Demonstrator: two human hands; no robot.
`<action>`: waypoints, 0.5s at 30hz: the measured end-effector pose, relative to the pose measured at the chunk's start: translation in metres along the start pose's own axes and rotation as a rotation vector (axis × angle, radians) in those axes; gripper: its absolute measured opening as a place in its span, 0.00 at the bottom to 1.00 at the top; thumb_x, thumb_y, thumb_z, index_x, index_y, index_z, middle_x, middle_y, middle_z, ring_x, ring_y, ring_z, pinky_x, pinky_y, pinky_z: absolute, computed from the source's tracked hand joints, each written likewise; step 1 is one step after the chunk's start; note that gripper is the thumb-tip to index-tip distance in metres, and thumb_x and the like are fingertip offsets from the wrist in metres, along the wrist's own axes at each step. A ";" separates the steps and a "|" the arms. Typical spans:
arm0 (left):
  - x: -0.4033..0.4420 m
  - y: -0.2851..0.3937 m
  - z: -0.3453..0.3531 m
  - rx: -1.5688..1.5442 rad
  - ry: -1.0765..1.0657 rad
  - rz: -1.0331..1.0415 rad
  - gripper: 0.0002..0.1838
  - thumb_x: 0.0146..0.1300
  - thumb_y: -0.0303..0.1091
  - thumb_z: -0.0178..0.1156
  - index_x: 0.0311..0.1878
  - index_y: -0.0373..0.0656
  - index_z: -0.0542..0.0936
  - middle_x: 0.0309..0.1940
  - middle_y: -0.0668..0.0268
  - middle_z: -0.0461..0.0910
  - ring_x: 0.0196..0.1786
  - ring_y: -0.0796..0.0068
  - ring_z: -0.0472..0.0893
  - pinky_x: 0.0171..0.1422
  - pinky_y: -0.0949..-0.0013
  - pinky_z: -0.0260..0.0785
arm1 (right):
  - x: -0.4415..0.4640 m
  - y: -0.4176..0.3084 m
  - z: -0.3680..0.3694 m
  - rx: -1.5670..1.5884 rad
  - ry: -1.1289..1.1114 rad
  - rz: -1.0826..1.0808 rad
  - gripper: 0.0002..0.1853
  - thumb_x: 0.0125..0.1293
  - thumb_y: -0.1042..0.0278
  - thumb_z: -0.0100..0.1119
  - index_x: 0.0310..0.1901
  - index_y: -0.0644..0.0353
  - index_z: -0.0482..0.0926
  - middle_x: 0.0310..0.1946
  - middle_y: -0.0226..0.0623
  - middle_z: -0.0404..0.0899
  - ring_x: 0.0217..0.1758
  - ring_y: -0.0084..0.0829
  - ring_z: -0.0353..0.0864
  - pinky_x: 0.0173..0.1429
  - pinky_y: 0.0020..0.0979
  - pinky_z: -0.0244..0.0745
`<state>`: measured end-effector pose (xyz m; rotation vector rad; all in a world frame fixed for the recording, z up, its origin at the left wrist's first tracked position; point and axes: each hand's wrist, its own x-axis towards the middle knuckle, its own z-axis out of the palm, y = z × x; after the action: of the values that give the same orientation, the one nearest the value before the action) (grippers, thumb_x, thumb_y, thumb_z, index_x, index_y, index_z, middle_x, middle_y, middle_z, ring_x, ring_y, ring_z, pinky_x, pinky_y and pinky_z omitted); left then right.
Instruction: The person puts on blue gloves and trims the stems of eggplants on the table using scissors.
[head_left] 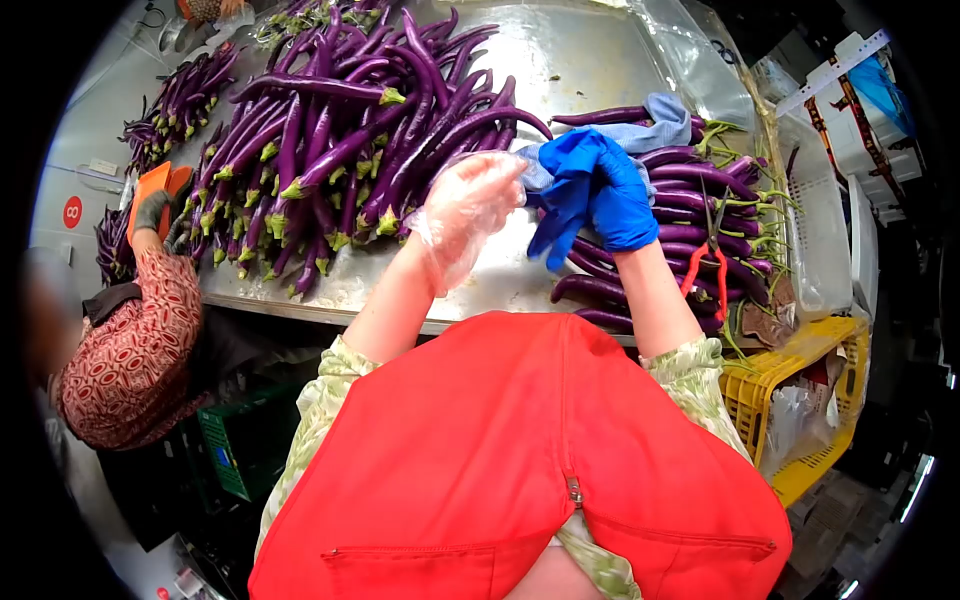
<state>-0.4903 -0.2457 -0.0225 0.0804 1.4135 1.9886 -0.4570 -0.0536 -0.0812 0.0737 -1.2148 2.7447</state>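
My left hand, in a clear plastic glove, has its fingers pressed together at the edge of a light blue cloth. My right hand wears a blue glove and is closed around a loose, crumpled blue glove, whose fingers hang down. Under and beside my right hand lie eggplants in a stack, stems to the right. Red-handled scissors rest on them. A large heap of purple eggplants lies left of my left hand.
Across the metal table, eggplants lie in further piles. At the left, a co-worker in a patterned sleeve and dark gloves holds something orange. A yellow crate stands at the right, a green crate below the table.
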 end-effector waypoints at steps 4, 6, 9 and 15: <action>0.011 -0.035 -0.001 0.126 -0.001 0.338 0.15 0.56 0.27 0.64 0.47 0.41 0.77 0.36 0.70 0.76 0.34 0.83 0.72 0.38 0.77 0.66 | -0.006 0.007 -0.001 0.449 0.211 0.187 0.12 0.66 0.67 0.48 0.45 0.65 0.76 0.45 0.43 0.78 0.48 0.34 0.77 0.57 0.33 0.71; 0.018 -0.045 -0.003 0.347 -0.010 0.535 0.15 0.54 0.27 0.67 0.46 0.40 0.78 0.39 0.69 0.77 0.36 0.82 0.74 0.39 0.76 0.67 | -0.009 0.007 0.005 0.269 0.104 0.115 0.14 0.66 0.65 0.48 0.47 0.64 0.75 0.45 0.43 0.77 0.48 0.34 0.77 0.57 0.33 0.71; 0.018 -0.031 0.002 0.629 -0.005 0.572 0.11 0.54 0.28 0.67 0.41 0.39 0.81 0.35 0.70 0.78 0.36 0.82 0.75 0.39 0.77 0.67 | -0.016 0.004 0.018 0.248 0.045 0.219 0.15 0.67 0.64 0.46 0.49 0.62 0.74 0.44 0.40 0.77 0.47 0.32 0.76 0.56 0.31 0.71; 0.024 -0.038 -0.002 0.207 0.071 0.179 0.09 0.56 0.34 0.65 0.36 0.39 0.80 0.26 0.75 0.74 0.29 0.83 0.71 0.35 0.77 0.64 | -0.011 0.010 0.001 -0.351 0.350 -0.110 0.11 0.66 0.67 0.53 0.46 0.62 0.75 0.39 0.31 0.76 0.42 0.24 0.75 0.50 0.26 0.71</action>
<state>-0.4907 -0.2271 -0.0637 0.2390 1.7079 1.9971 -0.4477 -0.0619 -0.0890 -0.3492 -1.5041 2.2836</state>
